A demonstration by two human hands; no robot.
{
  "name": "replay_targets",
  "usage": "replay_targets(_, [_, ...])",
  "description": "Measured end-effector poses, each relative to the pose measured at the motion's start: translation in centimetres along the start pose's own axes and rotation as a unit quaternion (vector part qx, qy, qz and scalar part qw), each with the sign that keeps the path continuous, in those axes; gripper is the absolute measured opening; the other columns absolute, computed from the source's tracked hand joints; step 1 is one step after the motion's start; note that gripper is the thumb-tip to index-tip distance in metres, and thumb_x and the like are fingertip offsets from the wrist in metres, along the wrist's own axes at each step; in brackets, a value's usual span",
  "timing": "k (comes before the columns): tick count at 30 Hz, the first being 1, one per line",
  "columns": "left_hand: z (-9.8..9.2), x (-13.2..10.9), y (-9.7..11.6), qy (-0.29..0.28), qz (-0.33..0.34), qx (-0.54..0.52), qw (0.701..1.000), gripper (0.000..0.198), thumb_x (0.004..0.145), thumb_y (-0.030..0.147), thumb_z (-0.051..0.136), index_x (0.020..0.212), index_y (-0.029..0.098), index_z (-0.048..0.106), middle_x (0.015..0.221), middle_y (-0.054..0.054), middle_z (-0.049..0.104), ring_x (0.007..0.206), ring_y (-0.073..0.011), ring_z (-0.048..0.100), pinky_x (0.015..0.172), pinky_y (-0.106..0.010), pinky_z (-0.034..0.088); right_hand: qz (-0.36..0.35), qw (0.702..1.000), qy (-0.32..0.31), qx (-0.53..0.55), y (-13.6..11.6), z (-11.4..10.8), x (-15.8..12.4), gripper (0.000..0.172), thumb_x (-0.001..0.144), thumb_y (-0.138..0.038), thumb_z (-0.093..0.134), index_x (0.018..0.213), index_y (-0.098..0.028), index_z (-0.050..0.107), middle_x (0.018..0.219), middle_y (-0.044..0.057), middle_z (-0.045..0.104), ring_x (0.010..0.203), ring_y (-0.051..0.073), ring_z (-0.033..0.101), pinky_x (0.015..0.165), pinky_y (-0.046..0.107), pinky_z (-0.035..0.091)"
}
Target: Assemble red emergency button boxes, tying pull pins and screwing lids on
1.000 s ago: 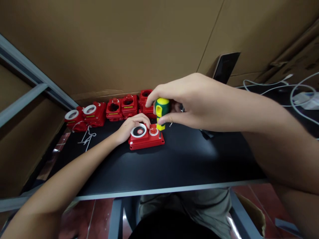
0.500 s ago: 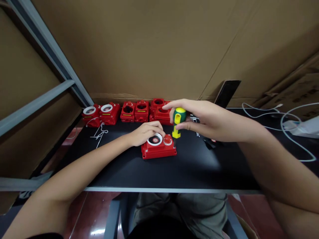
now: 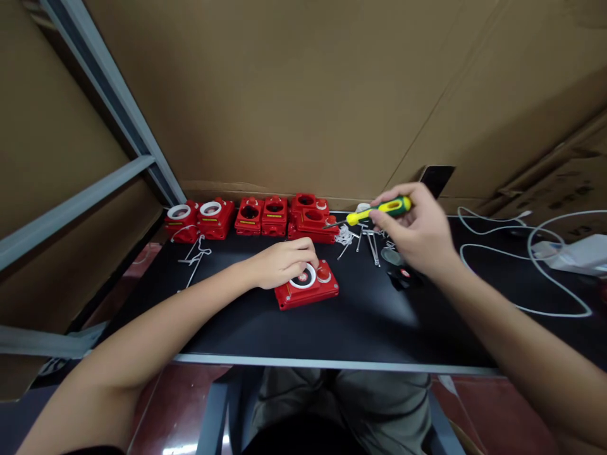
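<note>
A red box-shaped housing (image 3: 309, 293) with a white ring and a small red dome lies on the black table. My left hand (image 3: 290, 260) is closed over its back left part, fingers gripping near the ring. To the right and above the table, my right hand (image 3: 417, 227) grips a yellow-and-green screwdriver (image 3: 379, 211) by its handle. The screwdriver lies nearly level, its thin shaft pointing left, apart from the held housing. Behind the shaft's tip stand stacked red housings (image 3: 313, 221) with round openings.
More red housings (image 3: 262, 216) line the cardboard wall (image 3: 284, 95). Metal pins and white cord (image 3: 346, 235) lie right of them; another corded rod (image 3: 193, 268) lies left. A black phone-like slab (image 3: 437, 179) leans at the back. White cable (image 3: 564, 309) loops at the right.
My right hand has lifted the screwdriver off the housing's right side, moved it right and tipped it from upright to nearly level. The housing has turned slightly under my left hand.
</note>
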State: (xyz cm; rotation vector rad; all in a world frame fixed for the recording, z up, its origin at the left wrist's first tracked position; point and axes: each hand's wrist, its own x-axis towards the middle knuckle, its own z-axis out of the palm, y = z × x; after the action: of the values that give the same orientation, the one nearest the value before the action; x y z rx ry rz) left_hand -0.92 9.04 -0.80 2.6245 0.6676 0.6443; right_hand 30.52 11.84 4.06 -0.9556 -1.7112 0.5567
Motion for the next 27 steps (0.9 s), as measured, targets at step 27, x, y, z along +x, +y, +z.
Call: replay_targets(27, [-0.9,0.0,7.4,-0.104,0.030,0.007,0.994,0.082,0.073,0.020,0.086,0.148,0.021,0.052,0.146,-0.019,0.066,0.133,-0.0393,0.067,0.117,-0.052,0.063,-0.108,0.940,-0.316,-0.069,4.0,2.1,-5.5,0.013,0.101,-0.012,0.070,0.106,-0.025,0.069,0.119,0.009,0.071,0.108,0.025,0.075,0.098,0.041,0.065])
